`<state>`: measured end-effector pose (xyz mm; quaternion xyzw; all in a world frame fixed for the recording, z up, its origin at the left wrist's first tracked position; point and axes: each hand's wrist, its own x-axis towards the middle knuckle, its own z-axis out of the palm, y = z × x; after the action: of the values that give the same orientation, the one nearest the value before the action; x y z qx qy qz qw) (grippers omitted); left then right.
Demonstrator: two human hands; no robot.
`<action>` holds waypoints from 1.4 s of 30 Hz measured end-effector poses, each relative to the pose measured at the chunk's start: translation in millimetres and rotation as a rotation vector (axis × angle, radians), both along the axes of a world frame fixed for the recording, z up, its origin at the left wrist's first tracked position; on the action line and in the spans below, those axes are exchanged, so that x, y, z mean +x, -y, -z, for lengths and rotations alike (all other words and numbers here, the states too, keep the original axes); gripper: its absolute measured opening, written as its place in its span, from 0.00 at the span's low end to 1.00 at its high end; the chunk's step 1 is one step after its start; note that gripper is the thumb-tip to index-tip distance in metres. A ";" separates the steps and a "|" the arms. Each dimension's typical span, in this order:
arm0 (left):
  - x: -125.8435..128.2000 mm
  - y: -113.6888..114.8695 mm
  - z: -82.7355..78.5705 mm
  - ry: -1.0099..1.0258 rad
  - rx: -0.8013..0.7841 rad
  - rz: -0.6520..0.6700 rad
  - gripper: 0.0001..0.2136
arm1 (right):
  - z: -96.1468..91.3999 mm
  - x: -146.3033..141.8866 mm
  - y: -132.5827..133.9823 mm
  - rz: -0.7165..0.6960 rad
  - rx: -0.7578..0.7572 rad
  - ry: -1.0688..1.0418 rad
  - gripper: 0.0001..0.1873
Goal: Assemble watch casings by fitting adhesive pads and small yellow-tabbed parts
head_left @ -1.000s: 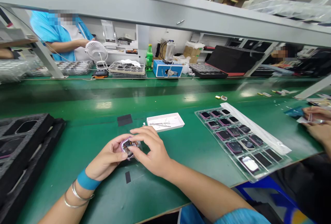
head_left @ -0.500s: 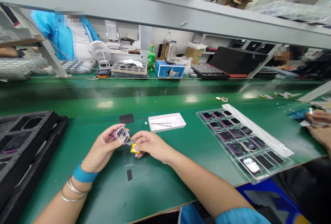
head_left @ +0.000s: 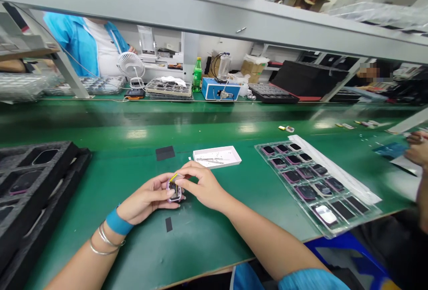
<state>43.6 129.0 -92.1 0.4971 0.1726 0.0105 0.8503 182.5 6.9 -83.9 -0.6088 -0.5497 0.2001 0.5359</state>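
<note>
My left hand (head_left: 152, 194) is closed around an opened smartwatch case (head_left: 174, 197) with a purple rim and dark electronics inside. At the top of that case a small yellow battery (head_left: 174, 177) stands tilted, pinched by the fingers of my right hand (head_left: 202, 185). The battery's lower part and its wires are mostly hidden by fingers. Beyond my hands lies a shallow white tray (head_left: 236, 159) with tweezers (head_left: 212, 160) and tiny parts in it. A small black rectangle (head_left: 169, 224) rests on the green table below my hands.
A clear blister tray (head_left: 321, 225) of watch cases lies at right, a black foam tray (head_left: 72, 178) at left. Another black sheet (head_left: 165, 153) is behind my hands. Far right, a co-worker's hand (head_left: 416, 147) works. A shelf beam (head_left: 214, 9) crosses overhead.
My left hand has moved right and slightly down, turning the watch case more upright. My right hand has brought the battery from beside the case up against its top.
</note>
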 end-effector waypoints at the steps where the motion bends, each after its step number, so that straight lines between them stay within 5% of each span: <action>1: 0.8 1.2 0.2 -0.015 0.012 0.001 0.18 | 0.8 -0.2 -0.5 0.010 -0.002 0.025 0.07; 13: 9.3 6.8 6.9 -0.097 0.082 -0.140 0.10 | 20.7 -5.5 -12.6 0.104 0.025 0.139 0.09; 18: 7.3 -3.7 4.4 -0.137 0.074 -0.227 0.07 | 23.1 -2.4 -14.6 0.168 -0.075 0.046 0.17; 21: -0.3 -17.9 -1.4 -0.138 0.046 -0.246 0.08 | 22.6 -7.1 -10.2 0.068 -0.220 0.177 0.05; 26: -8.5 -33.5 1.6 -0.136 -0.020 -0.196 0.10 | 22.2 -27.4 2.2 -0.177 -0.385 0.457 0.03; 32: 4.7 -31.5 20.3 -0.129 -0.009 -0.406 0.06 | 25.5 -24.5 -2.3 -0.173 -0.346 0.483 0.13; 36: 10.0 -26.3 21.9 -0.070 0.022 -0.549 0.06 | 27.5 -16.4 -7.1 -0.084 -0.336 0.490 0.10; 42: 7.3 -22.3 16.2 -0.030 0.011 -0.546 0.07 | 33.0 -24.2 -5.7 -0.155 -0.352 0.662 0.21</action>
<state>50.9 151.3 -108.3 0.4369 0.3126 0.2328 0.8107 158.3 12.6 -117.0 -0.6800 -0.6945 0.1238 0.2001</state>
